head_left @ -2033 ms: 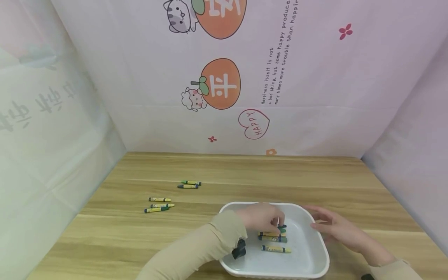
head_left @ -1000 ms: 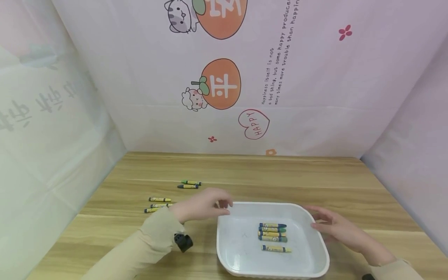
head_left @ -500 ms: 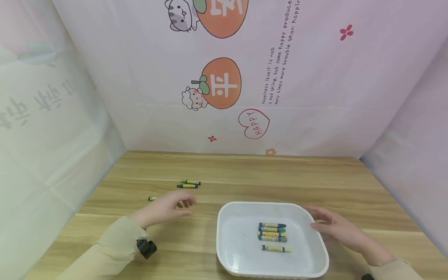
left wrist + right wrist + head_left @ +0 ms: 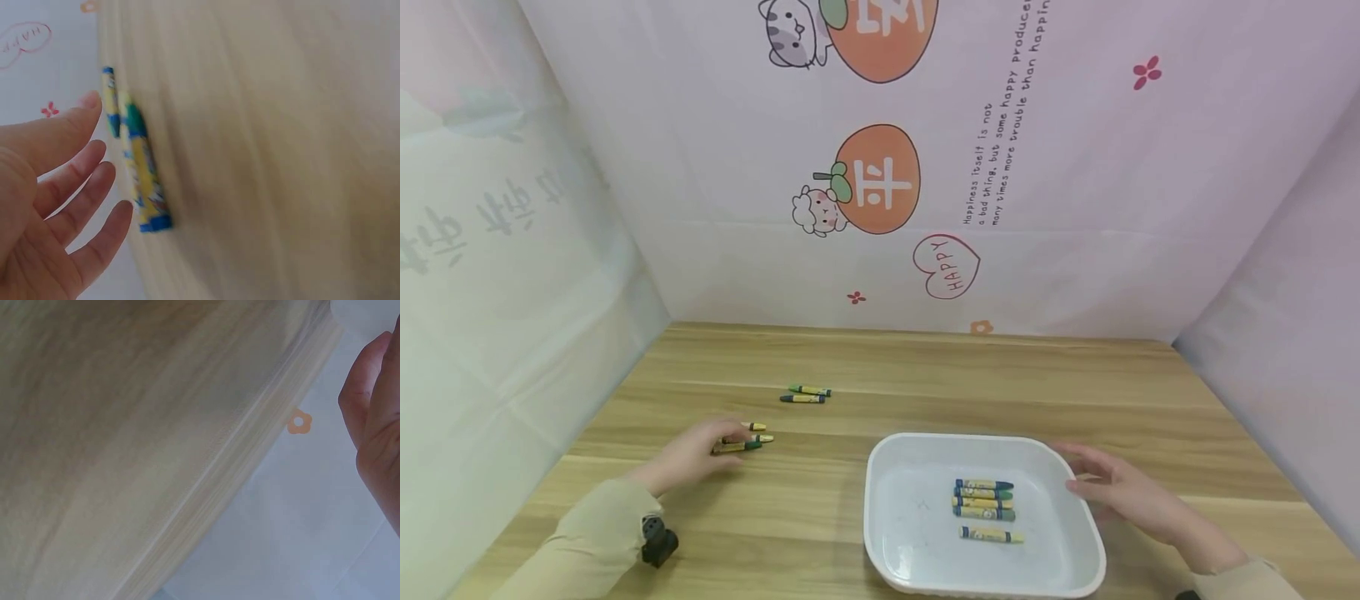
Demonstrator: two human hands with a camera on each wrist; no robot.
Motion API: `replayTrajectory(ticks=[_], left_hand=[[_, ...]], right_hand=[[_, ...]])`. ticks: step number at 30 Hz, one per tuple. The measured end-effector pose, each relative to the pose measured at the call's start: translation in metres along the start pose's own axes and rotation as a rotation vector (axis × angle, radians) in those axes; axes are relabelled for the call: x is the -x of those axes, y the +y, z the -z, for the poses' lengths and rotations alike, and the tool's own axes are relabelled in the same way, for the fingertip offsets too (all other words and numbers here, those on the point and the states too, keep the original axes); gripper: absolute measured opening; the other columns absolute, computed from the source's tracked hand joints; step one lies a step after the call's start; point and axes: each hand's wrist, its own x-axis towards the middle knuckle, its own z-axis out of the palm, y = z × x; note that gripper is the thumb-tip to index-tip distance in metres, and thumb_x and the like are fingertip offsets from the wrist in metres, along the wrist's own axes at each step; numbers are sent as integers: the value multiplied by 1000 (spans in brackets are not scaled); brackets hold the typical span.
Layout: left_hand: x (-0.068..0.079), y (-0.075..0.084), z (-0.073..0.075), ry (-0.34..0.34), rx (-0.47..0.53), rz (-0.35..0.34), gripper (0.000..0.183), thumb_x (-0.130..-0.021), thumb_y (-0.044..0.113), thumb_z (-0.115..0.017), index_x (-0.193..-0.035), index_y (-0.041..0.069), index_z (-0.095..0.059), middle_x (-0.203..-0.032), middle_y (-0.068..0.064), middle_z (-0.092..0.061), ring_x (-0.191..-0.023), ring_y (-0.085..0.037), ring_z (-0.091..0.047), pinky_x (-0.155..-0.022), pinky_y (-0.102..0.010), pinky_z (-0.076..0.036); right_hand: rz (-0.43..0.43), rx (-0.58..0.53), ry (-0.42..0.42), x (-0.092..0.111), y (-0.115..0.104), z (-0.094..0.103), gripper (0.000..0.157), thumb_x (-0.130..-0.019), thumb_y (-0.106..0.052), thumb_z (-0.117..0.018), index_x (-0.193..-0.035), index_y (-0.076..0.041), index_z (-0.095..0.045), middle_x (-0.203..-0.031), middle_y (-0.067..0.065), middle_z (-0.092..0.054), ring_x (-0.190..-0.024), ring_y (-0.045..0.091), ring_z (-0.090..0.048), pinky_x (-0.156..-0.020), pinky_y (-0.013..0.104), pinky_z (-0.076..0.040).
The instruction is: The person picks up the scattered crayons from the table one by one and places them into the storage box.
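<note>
In the head view, my left hand reaches over a group of three crayons at the left of the table, its fingertips right at a dark green crayon. The left wrist view shows its thumb and fingers spread, with a gap beside the green-tipped crayon and nothing held. A yellow crayon lies against the green one; another yellow crayon is just behind. My right hand touches the right rim of a white tray, fingers loosely extended along its outside. Several crayons lie in the tray.
Two more crayons, a light green crayon and a dark crayon, lie farther back on the wooden table. A printed white curtain stands behind the table, with others at both sides.
My left hand has left the tray and moved left across the table to the group of three crayons. My right hand and the tray have stayed in place.
</note>
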Motion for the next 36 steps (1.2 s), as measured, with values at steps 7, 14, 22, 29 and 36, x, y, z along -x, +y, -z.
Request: replayTrajectory(ticks=[7, 14, 22, 29, 36], left_hand=[[4, -8, -1, -7, -32, 66, 33, -81, 16, -73, -112, 9, -65, -119, -19, -60, -109, -38, -58, -90, -53, -47], [5, -7, 0, -9, -52, 60, 30, -80, 12, -73, -108, 7, -66, -112, -14, -63, -102, -34, -61, -86, -49, -50], [4, -10, -3, -18, -71, 57, 31, -79, 10, -74, -108, 5, -66, -101, -5, -65, -93, -24, -62, -84, -42, -52], [-1, -14, -7, -84, -26, 65, 33, -80, 8, -72, -113, 4, -65, -91, 4, -61, -79, -5, -53, -66, -23, -48], [-5, -10, -9, -108, 11, 59, 34, -81, 6, -71, -114, 1, -64, -89, 5, -59, -79, -3, -51, -68, -24, -48]], right_hand=[[-9, -16, -2, 0, 1, 0, 57, -98, -14, -49, -143, 5, -21, -124, 26, -47, -97, 20, -65, -74, 45, -57], [-4, -36, -8, 0, 0, -1, 54, -98, -13, -49, -144, 1, -25, -123, 24, -48, -98, 20, -65, -74, 45, -57], [0, -40, -18, 0, -1, 0, 53, -98, -13, -48, -144, 0, -26, -122, 23, -50, -98, 21, -65, -74, 46, -56], [-6, -42, -11, 0, 0, 0, 54, -98, -13, -49, -144, 1, -26, -123, 23, -49, -98, 21, -65, -74, 45, -57], [-11, -35, -7, 1, -1, -1, 56, -98, -13, -49, -144, 3, -22, -123, 25, -48, -98, 20, -64, -75, 45, -57]])
